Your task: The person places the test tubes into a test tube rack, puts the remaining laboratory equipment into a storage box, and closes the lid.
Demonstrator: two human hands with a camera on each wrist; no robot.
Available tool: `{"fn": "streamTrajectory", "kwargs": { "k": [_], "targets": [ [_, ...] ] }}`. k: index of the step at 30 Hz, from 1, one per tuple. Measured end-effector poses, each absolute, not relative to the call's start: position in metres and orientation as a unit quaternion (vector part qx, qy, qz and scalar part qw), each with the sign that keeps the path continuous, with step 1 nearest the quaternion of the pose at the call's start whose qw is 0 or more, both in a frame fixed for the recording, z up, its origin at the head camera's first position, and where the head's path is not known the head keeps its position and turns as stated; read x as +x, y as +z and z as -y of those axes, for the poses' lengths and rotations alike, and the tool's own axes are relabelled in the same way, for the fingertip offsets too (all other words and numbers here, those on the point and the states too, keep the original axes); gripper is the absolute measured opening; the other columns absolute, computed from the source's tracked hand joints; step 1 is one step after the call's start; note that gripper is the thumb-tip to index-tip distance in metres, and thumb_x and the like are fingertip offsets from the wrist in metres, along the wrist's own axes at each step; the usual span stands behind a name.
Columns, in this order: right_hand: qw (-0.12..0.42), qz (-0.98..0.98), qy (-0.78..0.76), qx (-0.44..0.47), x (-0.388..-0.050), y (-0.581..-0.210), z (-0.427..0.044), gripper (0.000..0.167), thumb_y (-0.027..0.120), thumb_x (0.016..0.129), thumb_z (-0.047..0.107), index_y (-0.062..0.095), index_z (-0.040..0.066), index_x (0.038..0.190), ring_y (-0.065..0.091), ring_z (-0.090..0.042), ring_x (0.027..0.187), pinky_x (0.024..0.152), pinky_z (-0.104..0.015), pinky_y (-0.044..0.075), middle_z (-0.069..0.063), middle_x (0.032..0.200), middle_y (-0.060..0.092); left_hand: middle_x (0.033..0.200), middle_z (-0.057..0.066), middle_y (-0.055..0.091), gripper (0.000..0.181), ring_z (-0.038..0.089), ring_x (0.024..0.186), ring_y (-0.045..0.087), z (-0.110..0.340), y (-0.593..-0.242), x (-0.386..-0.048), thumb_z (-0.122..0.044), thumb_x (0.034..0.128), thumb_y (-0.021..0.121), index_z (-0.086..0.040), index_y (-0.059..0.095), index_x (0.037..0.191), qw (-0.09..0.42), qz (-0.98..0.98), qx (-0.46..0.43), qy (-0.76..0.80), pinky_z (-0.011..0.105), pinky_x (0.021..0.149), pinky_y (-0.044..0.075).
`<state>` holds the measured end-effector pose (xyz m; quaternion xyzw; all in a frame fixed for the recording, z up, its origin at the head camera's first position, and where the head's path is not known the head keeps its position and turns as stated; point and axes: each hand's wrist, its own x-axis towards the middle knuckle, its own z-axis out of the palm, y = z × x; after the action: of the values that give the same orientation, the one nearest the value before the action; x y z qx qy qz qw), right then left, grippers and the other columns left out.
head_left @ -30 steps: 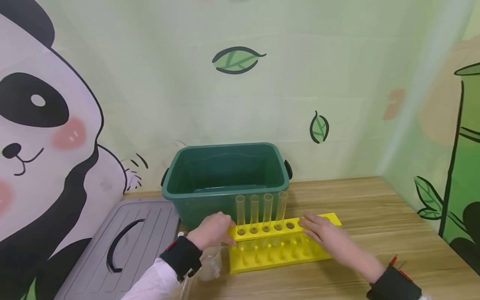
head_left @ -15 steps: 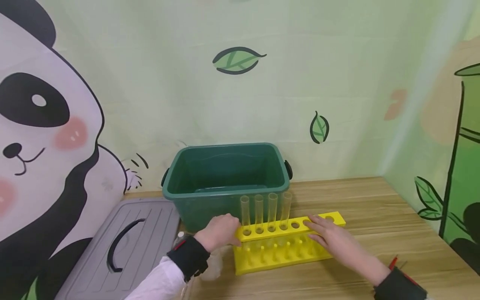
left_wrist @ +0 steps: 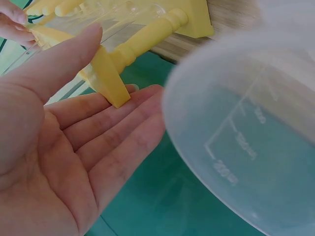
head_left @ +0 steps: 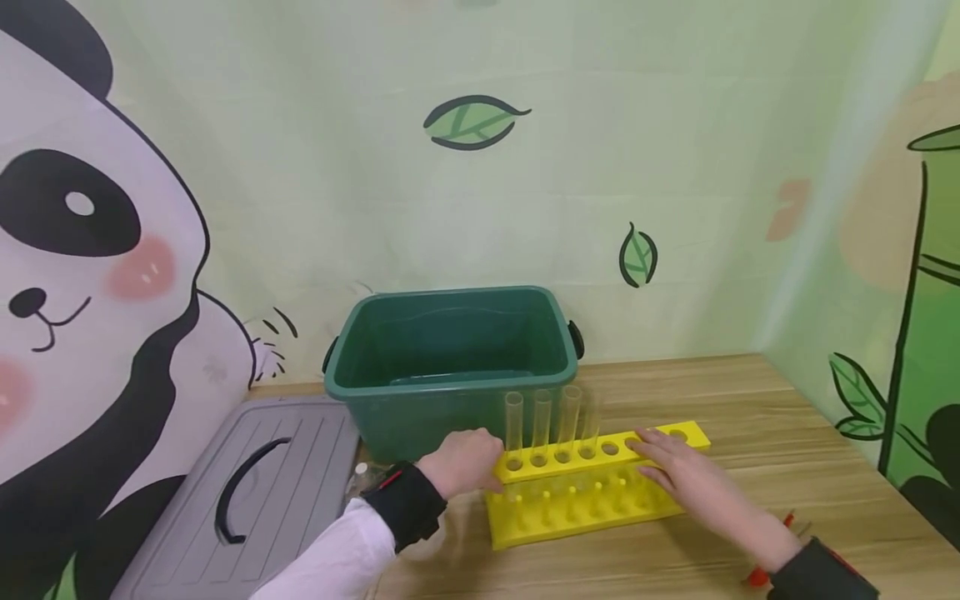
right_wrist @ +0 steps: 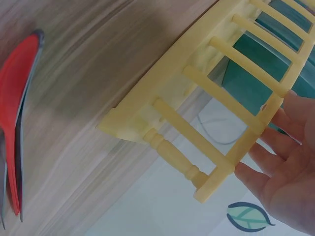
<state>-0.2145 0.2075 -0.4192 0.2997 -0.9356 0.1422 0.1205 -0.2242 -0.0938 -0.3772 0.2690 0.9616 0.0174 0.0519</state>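
Note:
A yellow test tube rack (head_left: pixel 585 521) stands on the wooden table, with several clear test tubes (head_left: pixel 542 412) upright in its left holes. My left hand (head_left: pixel 465 462) pinches the left end of the rack's top bar (left_wrist: pixel 110 81) between thumb and fingers. On the right, my right hand (head_left: pixel 690 479) rests extended fingers on the same bar; its fingertips touch the bar's edge (right_wrist: pixel 236 160) in the right wrist view. A translucent measuring cup (left_wrist: pixel 236 128) with printed marks sits close to my left hand.
A green bin (head_left: pixel 450 417) with black handles stands behind the rack. Left of it lies a grey lid (head_left: pixel 300 492) with a black handle. Beside the lid is a small clear bottle (head_left: pixel 362 473). A red-and-metal tool (right_wrist: pixel 17 88) lies near my right wrist.
The rack with its tubes has slid to the right along the table, and both hands have moved with it. The bin and lid have stayed put.

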Motion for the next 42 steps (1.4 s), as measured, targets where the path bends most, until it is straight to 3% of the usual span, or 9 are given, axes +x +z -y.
{"fn": "streamTrajectory", "kwargs": {
  "k": [18,23,31,35,42],
  "targets": [
    [0.118,0.943,0.132,0.282,-0.226,-0.417,-0.242,0.033,0.062,0.083,0.001,0.056,-0.008,0.114,0.042,-0.048,0.108,0.086,-0.055,0.033,-0.028,0.123,0.045,0.071,-0.001,0.056,0.032,0.013,0.06,0.046,0.049,-0.385,-0.233,-0.033,0.0725,0.076,-0.009,0.068,0.092,0.044,-0.958,0.283,0.007,0.022,0.062,0.044],
    [0.116,0.945,0.139,0.273,-0.234,-0.417,-0.255,0.032,0.061,0.081,-0.007,0.055,-0.011,0.112,0.042,-0.049,0.106,0.081,-0.053,0.038,-0.031,0.122,0.045,0.072,0.0,0.057,0.034,0.013,0.06,0.045,0.031,-0.389,-0.235,-0.035,0.0731,0.075,-0.008,0.068,0.092,0.027,-0.955,0.295,0.004,0.02,0.061,0.043],
    [0.124,0.949,0.138,0.255,-0.245,-0.419,-0.277,0.03,0.062,0.081,-0.004,0.057,-0.012,0.109,0.051,-0.046,0.095,0.07,-0.044,0.046,-0.032,0.118,0.046,0.071,-0.001,0.055,0.03,0.012,0.058,0.045,0.004,-0.396,-0.236,-0.034,0.0775,0.071,-0.008,0.068,0.091,0.008,-0.961,0.277,0.019,0.02,0.055,0.041],
    [0.144,0.953,0.126,0.236,-0.249,-0.42,-0.287,0.029,0.064,0.08,0.001,0.06,-0.011,0.106,0.054,-0.044,0.089,0.063,-0.041,0.047,-0.031,0.115,0.049,0.071,0.0,0.056,0.029,0.01,0.058,0.049,-0.009,-0.402,-0.237,-0.035,0.0783,0.07,-0.008,0.066,0.089,-0.031,-0.965,0.261,0.013,0.021,0.053,0.043],
    [0.175,0.955,0.112,0.209,-0.255,-0.423,-0.298,0.031,0.066,0.078,0.007,0.062,-0.009,0.104,0.053,-0.045,0.094,0.064,-0.042,0.048,-0.03,0.111,0.053,0.072,0.002,0.051,0.023,0.012,0.063,0.055,-0.027,-0.417,-0.232,-0.026,0.0805,0.07,-0.006,0.067,0.089,-0.162,-0.956,0.243,-0.016,0.023,0.05,0.046]
  ]
}}
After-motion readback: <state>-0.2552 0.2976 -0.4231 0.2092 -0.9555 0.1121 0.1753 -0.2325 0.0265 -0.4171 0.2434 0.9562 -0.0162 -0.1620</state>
